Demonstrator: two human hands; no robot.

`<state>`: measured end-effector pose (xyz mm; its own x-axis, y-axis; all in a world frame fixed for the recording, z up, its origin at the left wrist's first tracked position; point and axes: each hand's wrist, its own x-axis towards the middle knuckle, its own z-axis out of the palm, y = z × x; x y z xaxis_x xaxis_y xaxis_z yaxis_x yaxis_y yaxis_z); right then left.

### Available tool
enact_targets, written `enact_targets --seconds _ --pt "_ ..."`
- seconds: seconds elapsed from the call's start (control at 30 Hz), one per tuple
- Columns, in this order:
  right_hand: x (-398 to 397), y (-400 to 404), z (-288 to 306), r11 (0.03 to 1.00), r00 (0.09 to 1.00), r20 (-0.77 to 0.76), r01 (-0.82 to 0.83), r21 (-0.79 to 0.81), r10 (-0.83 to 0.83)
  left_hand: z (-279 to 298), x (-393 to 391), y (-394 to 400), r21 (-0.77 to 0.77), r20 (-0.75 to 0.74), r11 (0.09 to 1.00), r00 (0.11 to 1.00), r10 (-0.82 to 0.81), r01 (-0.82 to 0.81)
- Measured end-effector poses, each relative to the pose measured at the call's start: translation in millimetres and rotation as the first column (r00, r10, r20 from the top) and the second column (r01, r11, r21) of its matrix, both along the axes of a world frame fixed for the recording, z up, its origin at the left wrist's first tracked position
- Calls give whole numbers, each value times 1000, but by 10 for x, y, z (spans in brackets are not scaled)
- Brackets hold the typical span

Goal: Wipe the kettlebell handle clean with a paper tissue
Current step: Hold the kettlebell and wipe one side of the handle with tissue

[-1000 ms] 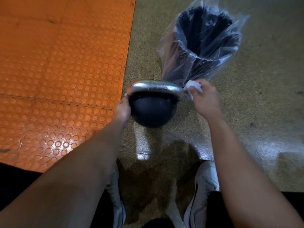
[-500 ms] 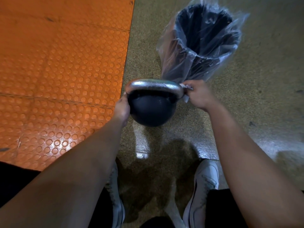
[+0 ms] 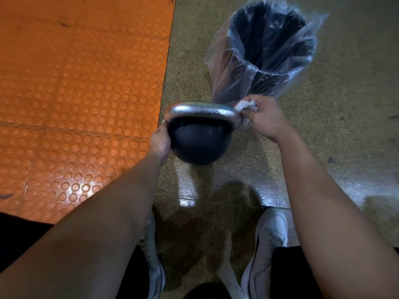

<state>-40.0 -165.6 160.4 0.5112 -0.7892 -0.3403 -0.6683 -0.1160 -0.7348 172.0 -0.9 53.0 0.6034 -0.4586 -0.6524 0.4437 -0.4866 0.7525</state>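
Observation:
A black kettlebell [image 3: 197, 145] with a shiny silver handle [image 3: 200, 112] stands on the speckled floor in the middle of the view. My left hand [image 3: 160, 141] presses against the bell's left side, just under the handle's left end. My right hand [image 3: 266, 119] is closed on a crumpled white paper tissue [image 3: 246, 106] and holds it against the handle's right end. Part of the tissue sticks out above my fingers.
A black bin [image 3: 269, 50] lined with a clear plastic bag stands just behind the kettlebell. An orange studded mat [image 3: 82, 93] covers the floor to the left. My two white shoes [image 3: 269, 240] are on the floor near the bottom.
My right hand with the tissue has stayed at the handle's right end, shifting slightly; more of the tissue shows above my fingers now than half a second ago. My left hand has kept its place.

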Motion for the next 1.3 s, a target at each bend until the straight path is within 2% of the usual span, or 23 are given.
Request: enact_targets --seconds 0.13,0.2,0.33,0.47,0.57,0.67,0.8,0.97,1.13,1.3 --pt "-40 55 -93 1000 998 -59 -27 0 26 -6 -2 6 -21 -2 1000 1000 -2 2" --pt "35 75 -78 999 999 -25 -41 24 41 -15 1 7 -28 -4 1000 1000 -14 14" --pt "-5 60 -56 998 996 56 60 33 -62 -22 13 15 -10 -5 1000 1000 -22 22" --pt "-30 94 -158 999 998 -29 50 16 -49 -30 1 11 -2 -7 1000 1000 -9 9" --pt "75 90 -97 998 999 18 28 59 -30 -19 -15 10 -8 12 1000 1000 8 -8" --pt "12 93 -77 992 993 63 96 80 -101 11 -32 5 -9 21 1000 1000 10 -10" --pt "-48 149 -174 991 994 -7 109 73 -109 19 -39 3 -8 22 1000 1000 18 -18" --pt "47 133 -64 987 987 102 111 116 -123 8 -16 0 9 12 1000 1000 20 -20" --pt "-71 182 -227 991 993 -37 118 69 -116 -3 -13 10 1 -9 1000 1000 -2 2" --pt "53 148 -77 987 988 91 117 108 -127 -19 9 9 8 -7 1000 1000 -10 10"
